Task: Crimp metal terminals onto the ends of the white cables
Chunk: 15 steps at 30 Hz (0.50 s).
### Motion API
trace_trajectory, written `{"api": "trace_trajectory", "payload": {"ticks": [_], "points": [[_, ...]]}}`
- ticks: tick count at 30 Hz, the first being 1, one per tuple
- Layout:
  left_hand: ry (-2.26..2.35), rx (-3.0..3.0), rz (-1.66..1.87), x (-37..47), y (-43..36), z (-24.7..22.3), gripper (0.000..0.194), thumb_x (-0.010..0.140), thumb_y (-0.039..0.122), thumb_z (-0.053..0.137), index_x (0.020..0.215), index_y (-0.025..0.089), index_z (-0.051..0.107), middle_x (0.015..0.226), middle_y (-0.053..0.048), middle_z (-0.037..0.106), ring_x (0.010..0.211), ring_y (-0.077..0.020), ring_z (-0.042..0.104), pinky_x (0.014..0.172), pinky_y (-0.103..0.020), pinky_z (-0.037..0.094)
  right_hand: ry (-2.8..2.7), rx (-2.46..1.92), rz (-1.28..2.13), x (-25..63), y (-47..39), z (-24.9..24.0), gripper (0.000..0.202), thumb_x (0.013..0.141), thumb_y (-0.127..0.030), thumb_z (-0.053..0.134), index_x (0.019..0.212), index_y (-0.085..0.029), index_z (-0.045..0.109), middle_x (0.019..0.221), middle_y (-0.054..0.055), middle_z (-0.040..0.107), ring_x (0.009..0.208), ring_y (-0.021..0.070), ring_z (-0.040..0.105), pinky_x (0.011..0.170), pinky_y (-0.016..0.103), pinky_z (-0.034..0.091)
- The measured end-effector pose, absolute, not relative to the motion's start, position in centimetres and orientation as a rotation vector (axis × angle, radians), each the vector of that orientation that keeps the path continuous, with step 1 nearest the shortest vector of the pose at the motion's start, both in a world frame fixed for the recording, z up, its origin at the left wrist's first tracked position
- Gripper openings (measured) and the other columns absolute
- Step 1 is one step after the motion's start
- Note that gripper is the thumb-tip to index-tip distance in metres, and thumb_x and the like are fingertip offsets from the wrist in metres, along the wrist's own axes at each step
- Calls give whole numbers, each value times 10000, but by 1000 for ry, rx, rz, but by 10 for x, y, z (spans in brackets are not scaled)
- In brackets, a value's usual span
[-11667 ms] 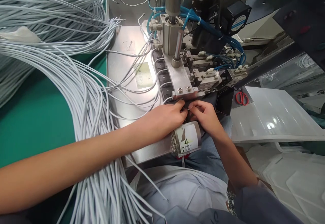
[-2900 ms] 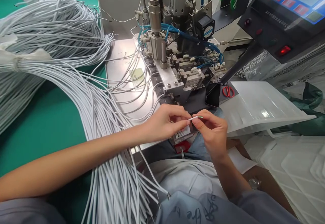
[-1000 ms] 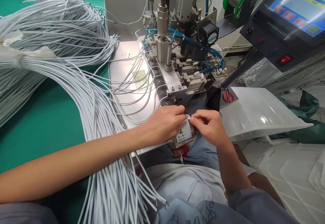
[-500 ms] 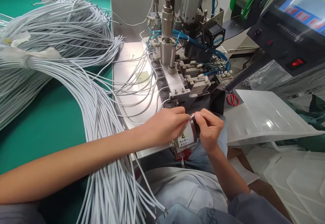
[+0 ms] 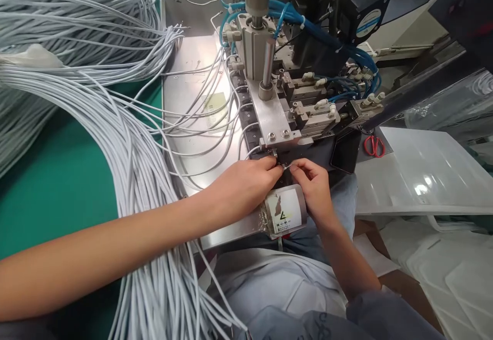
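My left hand is closed in a pinch at the front edge of the machine, just below its metal plate. Between my two hands shows the short pale end of a cable. My right hand pinches the tip of that end between thumb and forefinger. The rest of this cable is hidden behind my left hand. Several white cables curve from the bundle to the machine's left side. Under my hands sits a curved part with a warning label.
A thick bundle of white cables lies over the green mat and hangs off its front. Red-handled scissors lie right of the machine, by a white plastic sheet. A dark post slants up at the right.
The view has moved in closer to the machine. Both hands have shifted from above the labelled part to the machine's front edge, still pinching the cable end.
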<state>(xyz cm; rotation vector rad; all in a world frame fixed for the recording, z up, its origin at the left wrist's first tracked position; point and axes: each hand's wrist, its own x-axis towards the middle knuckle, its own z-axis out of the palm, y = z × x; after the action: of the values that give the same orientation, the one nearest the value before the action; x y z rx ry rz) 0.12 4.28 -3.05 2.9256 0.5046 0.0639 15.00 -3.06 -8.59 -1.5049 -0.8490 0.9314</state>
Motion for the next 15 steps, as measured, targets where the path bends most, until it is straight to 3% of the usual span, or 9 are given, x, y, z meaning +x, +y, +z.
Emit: {"api": "trace_trajectory", "payload": {"ticks": [8, 15], "points": [[460, 2930, 68, 0, 43, -35, 257, 819, 49, 416, 1022, 106, 563, 852, -76, 554, 702, -171, 582, 580, -276, 465, -816, -1508, 1022, 155, -26, -87, 152, 724, -300, 613, 649, -170, 592, 545, -36, 494, 518, 88, 407, 490, 227, 351], [463, 3002, 47, 2, 43, -31, 221, 832, 83, 434, 983, 108, 594, 815, -67, 550, 665, -150, 559, 545, -247, 445, -839, -1506, 1020, 156, -26, -84, 131, 720, -285, 617, 661, -169, 601, 569, -29, 528, 525, 90, 436, 487, 224, 357]]}}
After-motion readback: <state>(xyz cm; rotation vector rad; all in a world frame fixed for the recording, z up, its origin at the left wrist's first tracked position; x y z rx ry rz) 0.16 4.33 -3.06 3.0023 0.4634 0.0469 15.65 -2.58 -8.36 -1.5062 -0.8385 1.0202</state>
